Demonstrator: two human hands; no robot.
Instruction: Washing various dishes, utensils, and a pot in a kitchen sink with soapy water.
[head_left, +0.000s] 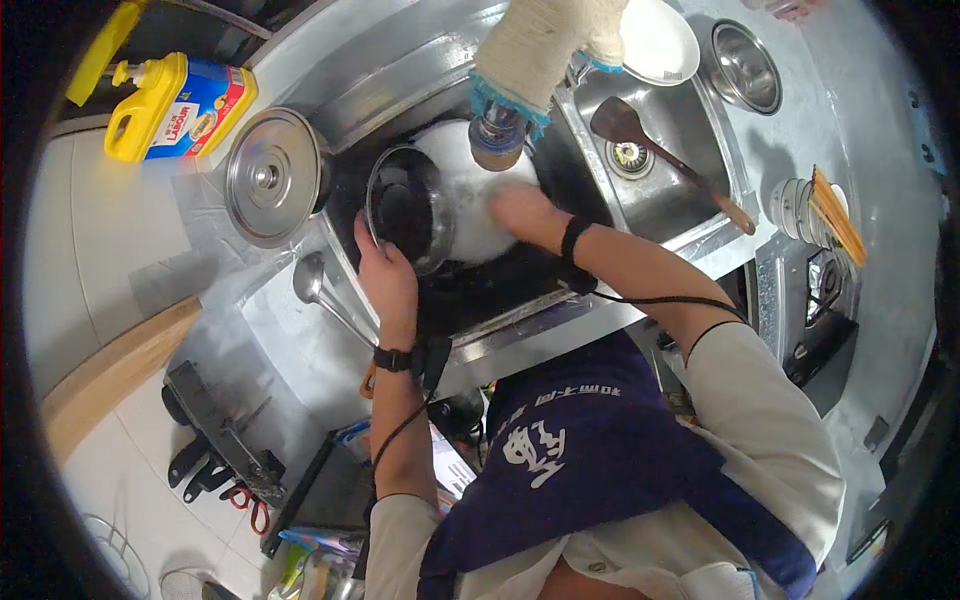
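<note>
In the left sink basin (555, 184), my left hand (386, 277) grips the near left rim of a round metal vessel (409, 206) with a dark interior. Tilted on its side, the vessel lies against a large round white surface (476, 232); I cannot tell whether that is foam or a dish. My right hand (529, 214), blurred, is at the right part of this white surface with no tool visible in it. Just above the hands hangs the faucet's clear end (496, 139), with a cream knitted cloth (529, 60) with blue edging around the faucet.
A wooden spatula (667, 161) lies across the right sink basin (679, 202). White plates (656, 41), a steel bowl (742, 67) and chopsticks (836, 217) on stacked bowls (795, 210) stand beyond. Leftward are a pot lid (262, 176), a ladle (309, 279), a detergent jug (180, 112) and a knife rack (217, 424).
</note>
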